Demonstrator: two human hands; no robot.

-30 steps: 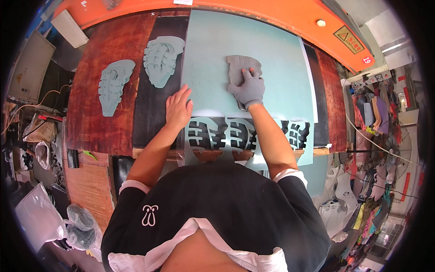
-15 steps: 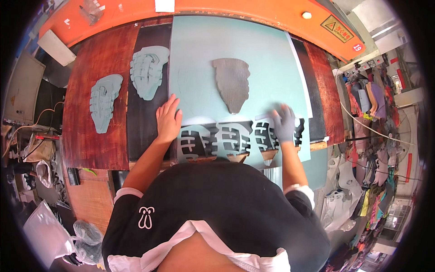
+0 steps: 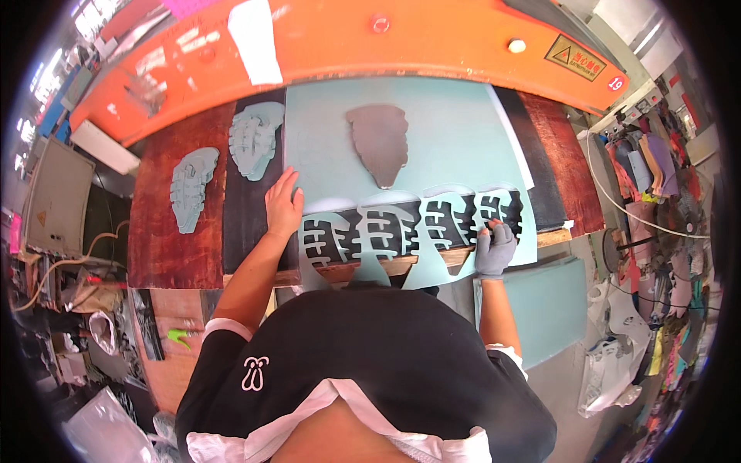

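A large pale green sheet [image 3: 324,139] lies over the black board in front of me. A row of cut-out openings runs along its near edge. My left hand [image 3: 283,204] rests on the sheet's left edge, fingers stretched out. On my right hand [image 3: 495,247] is a grey glove with bare fingertips; its fingers are curled on the sheet's near right corner, by the last opening. A brown-grey cutting die [image 3: 380,147], tapering toward me, sits on the sheet beyond both hands. Left of the sheet lie two stacks of cut pale green pieces [image 3: 255,140], [image 3: 194,189].
An orange machine beam [image 3: 332,50] spans the far side, with a white paper [image 3: 255,42] hanging on it. Red-brown boards [image 3: 174,247] flank the black one. More green sheets [image 3: 540,309] stand low at the right, near hanging coloured offcuts [image 3: 641,170].
My right hand has come down toward me and its fingers have curled. The sheet's near strip now hangs further over the board's edge. My left hand stays at the left edge; the view has shifted.
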